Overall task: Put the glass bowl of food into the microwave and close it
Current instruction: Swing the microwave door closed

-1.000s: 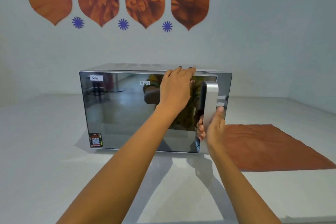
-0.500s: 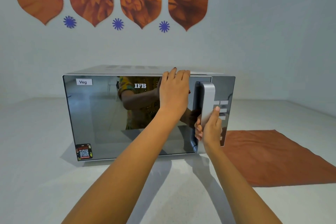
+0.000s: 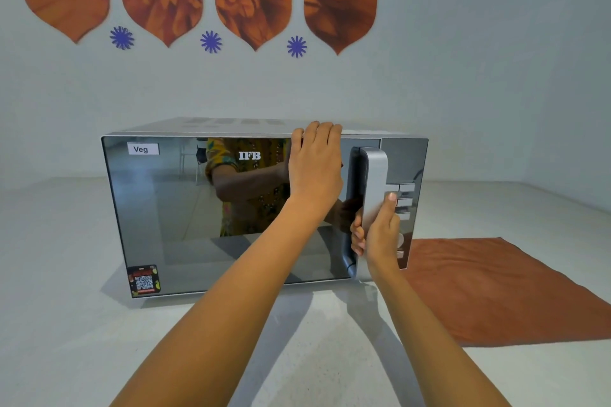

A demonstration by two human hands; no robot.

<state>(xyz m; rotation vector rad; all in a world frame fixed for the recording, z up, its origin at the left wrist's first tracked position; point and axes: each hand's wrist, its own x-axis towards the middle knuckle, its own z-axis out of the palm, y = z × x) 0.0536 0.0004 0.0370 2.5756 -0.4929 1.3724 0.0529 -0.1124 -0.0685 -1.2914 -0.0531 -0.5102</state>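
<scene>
A silver microwave [image 3: 185,208] with a mirrored door stands on the white counter, its door flush with the body. My left hand [image 3: 315,165] lies flat against the upper right of the door, fingertips over the top edge. My right hand [image 3: 377,228] is wrapped around the lower part of the grey vertical door handle [image 3: 375,172]. The glass bowl of food is not visible; the mirrored door hides the inside.
An orange cloth [image 3: 496,287] lies flat on the counter to the right of the microwave. The control buttons [image 3: 405,201] sit just right of the handle. A white wall with orange decorations rises close behind.
The door has swung from partly ajar to flush with the microwave body. Both hands stayed on the door and handle and moved with it.
</scene>
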